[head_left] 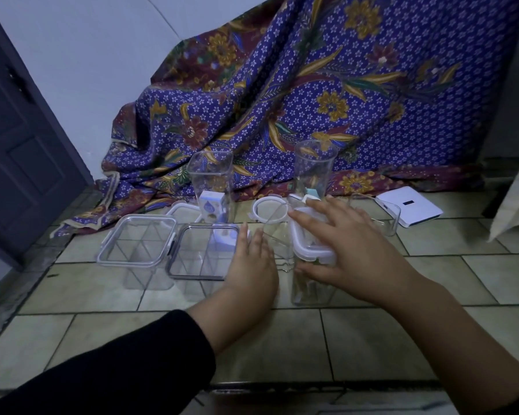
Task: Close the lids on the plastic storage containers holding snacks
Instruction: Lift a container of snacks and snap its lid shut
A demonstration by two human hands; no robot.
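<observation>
1. Your right hand lies spread over the white-rimmed lid. The fingers are fairly straight and apart, and the thumb stretches along the front just under the lid's edge. It presses down rather than clamps.
2. That lid sits tilted on the tall clear container, which stands on the tiled floor right in front of you, between your two hands. The lid does not look seated flat, so I judge this closing to be only half done. Brownish snacks show dimly through the wall.
3. Your left hand is flat, fingers straight and together, and holds nothing. It is just beside a clear jar; I cannot tell if it touches.
4. To your left, the clear-lidded square container and the dark-rimmed square container both carry lids. The light is too dim to show whether their clasps are snapped.
5. Still to close: at the back, the tall square container, with a small carton inside, and the tall round container both stand open. A round white lid and a square white lid lie loose near them.
6. The containers are all transparent hard plastic, and their lids have side clasps.
</observation>
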